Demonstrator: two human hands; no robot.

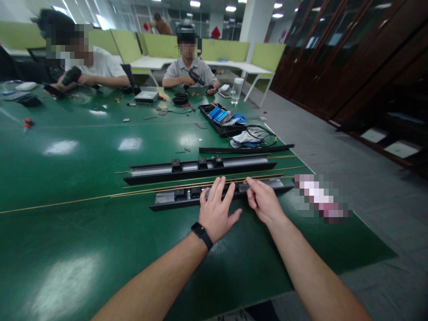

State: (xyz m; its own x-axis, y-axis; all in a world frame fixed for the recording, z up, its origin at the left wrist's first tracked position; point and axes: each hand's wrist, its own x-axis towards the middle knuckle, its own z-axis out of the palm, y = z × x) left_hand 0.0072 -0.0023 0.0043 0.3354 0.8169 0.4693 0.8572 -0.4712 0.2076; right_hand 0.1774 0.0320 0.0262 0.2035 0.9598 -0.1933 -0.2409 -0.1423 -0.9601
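Observation:
My left hand (216, 208) is spread over the nearer black channel (214, 196), its fingertips at several thin brass-coloured rods (174, 187). Its palm covers part of the channel. To the right, my right hand (264, 199) has its fingers curled, with the index fingertip against the rods. Whether it pinches one of them is hidden. Dark blocks (180, 193) sit inside the nearer channel, which has a pale strip along it. Just beyond the rods lies a similar black channel (234, 169), fitted with 3 dark blocks.
Farther back lie a black strip (247, 149), white-and-blue gloves (247, 138) and a black tray (219, 127) holding blue items. A clear cup (236, 91) stands near the table's right edge. Across the green table (83, 169), two people handle drills (196, 77). A blurred-out item lies at right.

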